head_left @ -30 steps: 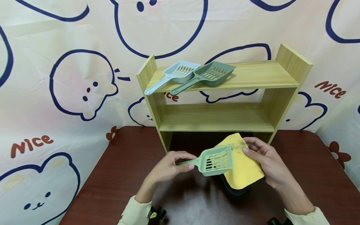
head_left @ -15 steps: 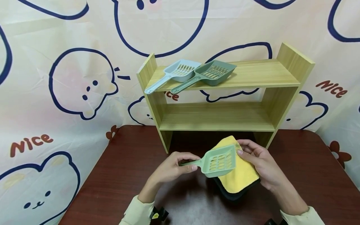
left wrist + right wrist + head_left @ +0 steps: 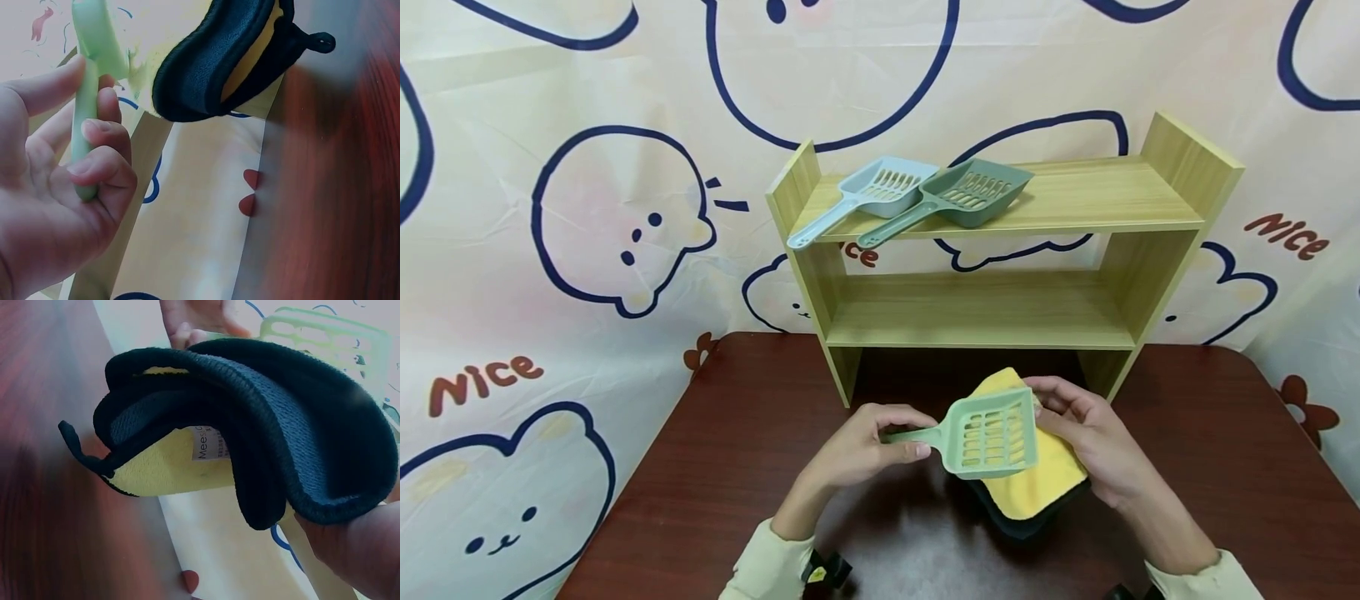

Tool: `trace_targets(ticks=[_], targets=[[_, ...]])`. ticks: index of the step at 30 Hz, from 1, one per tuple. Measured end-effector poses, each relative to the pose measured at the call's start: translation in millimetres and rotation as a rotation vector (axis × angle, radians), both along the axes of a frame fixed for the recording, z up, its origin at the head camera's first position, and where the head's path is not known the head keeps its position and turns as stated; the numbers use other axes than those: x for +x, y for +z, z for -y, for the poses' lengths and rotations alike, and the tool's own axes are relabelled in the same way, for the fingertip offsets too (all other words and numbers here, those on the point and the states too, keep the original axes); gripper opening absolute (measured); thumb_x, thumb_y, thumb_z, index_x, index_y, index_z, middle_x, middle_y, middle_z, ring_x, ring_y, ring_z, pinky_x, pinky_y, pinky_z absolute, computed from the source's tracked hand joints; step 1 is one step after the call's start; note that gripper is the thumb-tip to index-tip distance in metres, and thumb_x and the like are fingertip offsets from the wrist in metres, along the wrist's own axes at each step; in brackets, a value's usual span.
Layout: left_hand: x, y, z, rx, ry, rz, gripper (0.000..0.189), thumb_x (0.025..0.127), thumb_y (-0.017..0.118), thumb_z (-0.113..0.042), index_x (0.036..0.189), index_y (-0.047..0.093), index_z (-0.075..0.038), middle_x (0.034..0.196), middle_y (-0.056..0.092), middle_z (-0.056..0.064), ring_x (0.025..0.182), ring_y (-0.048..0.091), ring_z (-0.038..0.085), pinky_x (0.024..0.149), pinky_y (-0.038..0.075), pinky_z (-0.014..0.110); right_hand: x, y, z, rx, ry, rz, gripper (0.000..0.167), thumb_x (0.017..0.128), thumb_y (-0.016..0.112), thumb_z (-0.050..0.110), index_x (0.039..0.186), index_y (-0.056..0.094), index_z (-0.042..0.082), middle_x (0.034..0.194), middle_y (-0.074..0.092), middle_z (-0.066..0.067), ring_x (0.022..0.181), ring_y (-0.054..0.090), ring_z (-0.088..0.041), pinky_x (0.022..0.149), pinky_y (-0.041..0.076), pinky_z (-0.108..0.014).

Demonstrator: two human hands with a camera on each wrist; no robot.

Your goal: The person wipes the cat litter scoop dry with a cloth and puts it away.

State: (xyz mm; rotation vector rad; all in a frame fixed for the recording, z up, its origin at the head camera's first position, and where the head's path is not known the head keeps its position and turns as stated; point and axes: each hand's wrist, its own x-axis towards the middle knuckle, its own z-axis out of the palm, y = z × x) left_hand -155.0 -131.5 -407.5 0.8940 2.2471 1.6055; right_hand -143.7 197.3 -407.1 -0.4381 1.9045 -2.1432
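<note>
My left hand (image 3: 874,446) grips the handle of a light green slotted litter scoop (image 3: 990,435), fingers curled round it in the left wrist view. The scoop's slotted pan points right, with yellow cloth visible through the slots. My right hand (image 3: 1086,433) pinches a folded cloth (image 3: 1041,471), yellow on one face with dark edging, behind the scoop. In the right wrist view the cloth (image 3: 300,437) hangs in several folded layers with a white label (image 3: 210,444) and a small hanging loop. Part of the cloth is hidden by the scoop.
A pale wooden shelf unit (image 3: 985,308) stands at the back of the dark red-brown table (image 3: 737,450). On its top board lie a light blue scoop (image 3: 880,187) and a dark green scoop (image 3: 977,196), handles overhanging the front. A printed cloth backdrop (image 3: 625,358) hangs behind.
My right hand has brought the cloth left and slightly down, further behind the scoop. The scoop has shifted a little right in my left hand, its pan turned more toward the camera.
</note>
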Motion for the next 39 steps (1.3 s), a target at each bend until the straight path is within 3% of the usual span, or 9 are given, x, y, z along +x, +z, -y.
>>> trace_targets(ticks=[11,18,24,39], targets=[[-4.5,2.4,8.3,-0.093,0.092,-0.088,0.023,0.098,0.080,-0.017,0.120,0.081,-0.012,0.112,0.080,0.006,0.096,0.068,0.007,0.086,0.057,0.025,0.4,11.8,-22.4,0.012,-0.097,-0.005,0.029,0.110,0.060,0.009,0.137,0.065,0.019,0.111,0.074,0.002,0.080,0.080,-0.019,0.061,0.065,-0.042],[-4.6,6.5,12.8,-0.141,0.218,-0.184,0.023,0.098,0.080,-0.019,0.120,0.080,-0.014,0.112,0.079,0.002,0.092,0.065,0.007,0.082,0.054,0.025,1.8,14.8,-25.1,0.032,-0.146,-0.003,0.029,0.109,0.062,0.011,0.137,0.065,0.019,0.112,0.074,0.003,0.080,0.079,-0.020,0.061,0.065,-0.044],[-3.9,8.7,12.9,-0.160,0.316,-0.213,0.023,0.096,0.082,-0.017,0.118,0.081,-0.017,0.108,0.078,0.000,0.091,0.064,0.011,0.081,0.052,0.026,4.0,17.2,-23.5,0.040,-0.163,-0.030,0.028,0.109,0.063,0.009,0.135,0.065,0.017,0.113,0.074,0.004,0.079,0.079,-0.019,0.060,0.064,-0.042],[-2.5,9.4,10.8,-0.127,0.392,-0.260,0.023,0.095,0.082,-0.015,0.118,0.081,-0.019,0.105,0.076,-0.002,0.090,0.063,0.011,0.080,0.051,0.027,11.9,21.1,-13.7,0.047,-0.125,-0.041,0.026,0.108,0.064,0.007,0.133,0.066,0.013,0.114,0.073,0.003,0.081,0.079,-0.019,0.062,0.065,-0.044]])
